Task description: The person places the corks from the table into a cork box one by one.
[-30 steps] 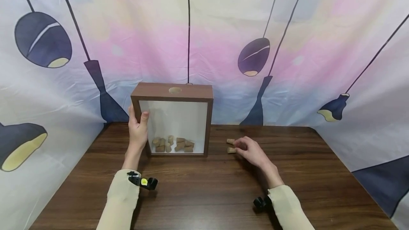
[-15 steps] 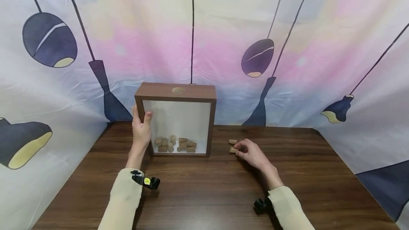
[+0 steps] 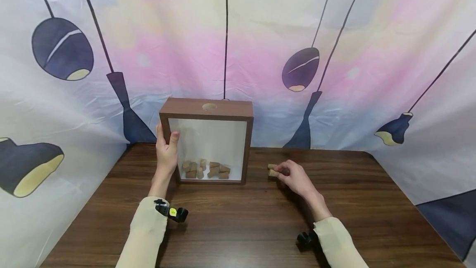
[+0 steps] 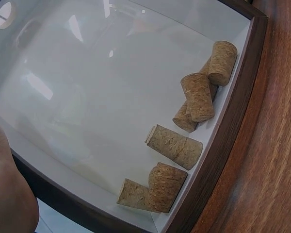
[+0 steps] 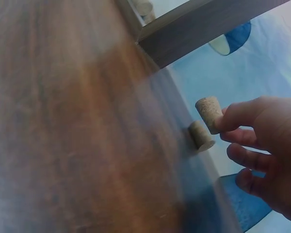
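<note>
My left hand (image 3: 166,156) grips the left side of an upright wooden box frame (image 3: 243,152), its thumb over the front edge. Through the clear front, several corks (image 3: 213,171) show heaped along the bottom; the left wrist view has these corks (image 4: 174,147) close up. A round hole (image 3: 210,106) pierces the box's top. To the right of the box, my right hand (image 3: 297,177) pinches a cork (image 5: 209,114) by one end between thumb and finger, the other fingers loosely bent. Just behind it a second cork (image 5: 200,136) lies on the table.
The dark wood table (image 3: 230,226) extends under both arms. Behind it hangs a cloth backdrop (image 3: 178,44) printed with lamps. A black wrist camera (image 3: 178,214) sits on the left sleeve, another wrist camera (image 3: 305,240) on the right.
My right thumb and finger have taken hold of the nearer cork, which now overlaps the farther one. The head view has shifted slightly; the left hand keeps its grip on the box.
</note>
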A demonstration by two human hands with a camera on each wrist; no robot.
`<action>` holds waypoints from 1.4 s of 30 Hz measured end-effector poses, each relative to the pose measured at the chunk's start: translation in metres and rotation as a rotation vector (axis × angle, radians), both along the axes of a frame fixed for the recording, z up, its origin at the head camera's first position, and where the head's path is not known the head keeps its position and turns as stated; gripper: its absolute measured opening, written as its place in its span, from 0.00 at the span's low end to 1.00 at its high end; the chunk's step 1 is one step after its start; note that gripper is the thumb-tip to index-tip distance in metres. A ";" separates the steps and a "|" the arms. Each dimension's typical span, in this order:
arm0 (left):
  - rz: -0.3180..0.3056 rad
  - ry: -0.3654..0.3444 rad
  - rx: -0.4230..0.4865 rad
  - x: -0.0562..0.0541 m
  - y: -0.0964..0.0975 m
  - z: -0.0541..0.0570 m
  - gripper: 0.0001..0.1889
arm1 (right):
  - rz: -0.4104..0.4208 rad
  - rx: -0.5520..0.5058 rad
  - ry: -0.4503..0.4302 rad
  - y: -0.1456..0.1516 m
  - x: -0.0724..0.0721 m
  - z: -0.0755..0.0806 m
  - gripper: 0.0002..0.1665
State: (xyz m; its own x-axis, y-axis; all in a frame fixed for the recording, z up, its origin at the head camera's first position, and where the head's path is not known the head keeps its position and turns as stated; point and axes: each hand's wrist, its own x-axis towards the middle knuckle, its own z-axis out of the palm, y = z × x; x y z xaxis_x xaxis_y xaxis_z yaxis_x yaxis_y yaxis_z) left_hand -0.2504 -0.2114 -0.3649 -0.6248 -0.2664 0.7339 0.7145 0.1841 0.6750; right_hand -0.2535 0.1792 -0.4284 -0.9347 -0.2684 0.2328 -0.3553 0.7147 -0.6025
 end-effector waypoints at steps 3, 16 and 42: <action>0.007 0.002 -0.005 0.001 0.000 0.000 0.32 | 0.008 -0.005 0.029 0.000 0.002 0.008 0.10; 0.016 0.034 -0.020 0.001 0.000 0.001 0.33 | 0.039 -0.013 0.224 -0.004 0.004 0.060 0.10; 0.029 0.052 -0.051 0.004 0.000 0.002 0.32 | 0.145 0.007 0.506 -0.042 0.007 0.180 0.09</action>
